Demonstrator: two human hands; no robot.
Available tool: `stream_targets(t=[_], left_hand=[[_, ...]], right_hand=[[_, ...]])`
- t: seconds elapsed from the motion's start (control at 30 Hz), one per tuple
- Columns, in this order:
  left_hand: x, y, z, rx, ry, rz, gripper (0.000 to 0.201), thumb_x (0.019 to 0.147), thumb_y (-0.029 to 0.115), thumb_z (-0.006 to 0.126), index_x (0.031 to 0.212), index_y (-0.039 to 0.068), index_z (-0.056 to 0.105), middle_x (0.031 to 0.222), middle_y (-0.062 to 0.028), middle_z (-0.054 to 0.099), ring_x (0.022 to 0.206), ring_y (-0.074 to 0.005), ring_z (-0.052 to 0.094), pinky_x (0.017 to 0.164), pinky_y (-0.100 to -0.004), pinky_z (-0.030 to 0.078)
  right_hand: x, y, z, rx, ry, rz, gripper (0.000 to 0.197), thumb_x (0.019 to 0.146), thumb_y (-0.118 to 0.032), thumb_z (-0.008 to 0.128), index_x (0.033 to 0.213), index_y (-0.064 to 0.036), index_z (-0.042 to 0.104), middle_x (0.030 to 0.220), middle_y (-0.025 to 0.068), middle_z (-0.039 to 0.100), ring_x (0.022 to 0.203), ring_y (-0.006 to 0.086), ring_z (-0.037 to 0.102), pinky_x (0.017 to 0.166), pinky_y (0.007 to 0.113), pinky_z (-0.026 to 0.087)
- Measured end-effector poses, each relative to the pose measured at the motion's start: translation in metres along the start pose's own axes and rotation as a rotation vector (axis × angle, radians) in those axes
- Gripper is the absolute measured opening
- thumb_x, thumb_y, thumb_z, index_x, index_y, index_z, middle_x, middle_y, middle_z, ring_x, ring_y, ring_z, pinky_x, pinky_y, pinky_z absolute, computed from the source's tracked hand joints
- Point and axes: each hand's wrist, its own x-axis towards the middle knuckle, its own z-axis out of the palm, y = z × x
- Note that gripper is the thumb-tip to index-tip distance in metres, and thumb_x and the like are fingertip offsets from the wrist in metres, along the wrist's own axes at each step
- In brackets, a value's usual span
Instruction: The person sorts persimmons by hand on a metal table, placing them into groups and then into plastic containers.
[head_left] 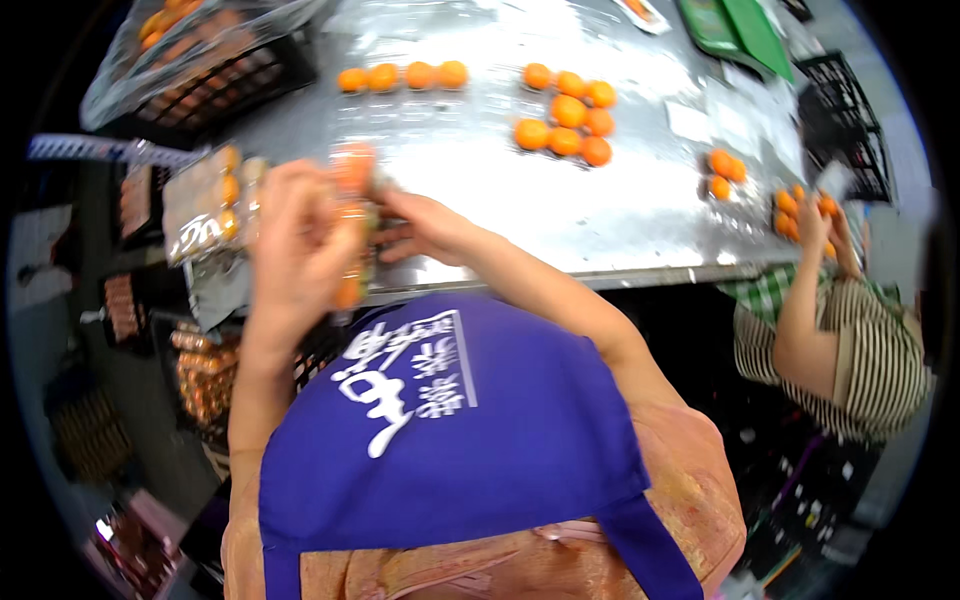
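Just above the table's front edge, a blurred clear-wrapped pack of oranges [352, 170] lies between my two hands. My left hand [295, 240] is at the pack's left side, its fingers smeared by motion, so its grip does not show clearly. From the right, my right hand [430, 228] reaches toward the pack with thumb and fingers apart; the fingertips are close to its side, and I cannot tell if they touch. Left of my left hand lie wrapped packs of oranges [228, 190]. Beyond my hands, a row of loose oranges [420, 75] sits on the metal table [440, 125].
More loose oranges [567, 111] are grouped mid-table, with a smaller cluster [720, 160] further right. A plastic-lined black crate [225, 90] stands far left, a green tray [740, 35] far right. At right, a co-worker in stripes [850, 350] handles oranges. A crate of wrapped packs [205, 375] sits below.
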Motion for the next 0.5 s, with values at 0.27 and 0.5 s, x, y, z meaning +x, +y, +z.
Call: stream_targets(t=[0.27,0.5], left_hand=[[-0.017,-0.014,0.075,-0.334,-0.568,0.064,0.022,0.088,0.005,0.068,0.108,0.002,0.062,0.127,-0.0116,0.056,0.093,-0.0195,0.065,0.082,-0.0297,0.053],[-0.037,-0.117,0.040,0.099,0.113,-0.316,0.032,0.092,0.016,0.067,0.120,0.001,0.062,0.112,-0.0109,0.064,0.096,-0.0208,0.064,0.078,-0.0321,0.052]], right_hand=[[-0.049,0.002,-0.044,0.342,0.052,-0.126,0.078,0.102,-0.066,0.018,0.150,-0.0065,0.035,0.140,0.0177,0.052,0.129,0.0317,0.054,0.108,0.048,0.046],[-0.072,-0.012,-0.062,-0.817,0.624,-0.015,0.051,0.097,-0.044,0.058,0.115,0.0042,0.061,0.101,0.0197,0.069,0.094,0.0320,0.069,0.080,0.044,0.054]])
